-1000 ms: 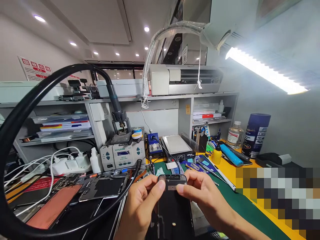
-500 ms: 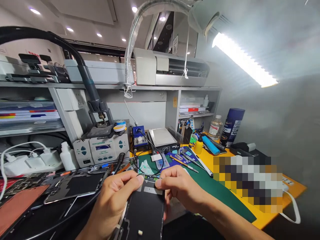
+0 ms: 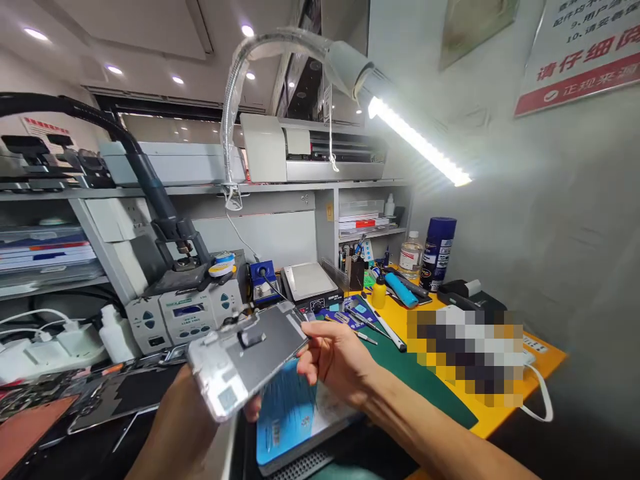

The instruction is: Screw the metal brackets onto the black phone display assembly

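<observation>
A phone screen panel is raised above the bench, its dark metal-backed side with shiny silver patches facing me. It lies tilted, and a short flex cable sticks up from its surface. The thumb and fingers of my right hand grip its far right end. My left hand holds it from underneath at the near left end. Most of the left fingers are hidden behind the panel, with a fingertip showing below its lower edge. Under the panel is a blue packet.
A soldering station and dismantled phone parts occupy the left side. Tweezers and a white pen-like tool lie on the green mat. A yellow bottle and spray can stand behind. A lamp hangs overhead.
The phone screen panel has been lifted and turned from upright to slanting sideways. My left hand has moved from its top edge to underneath. The blue packet has come into view.
</observation>
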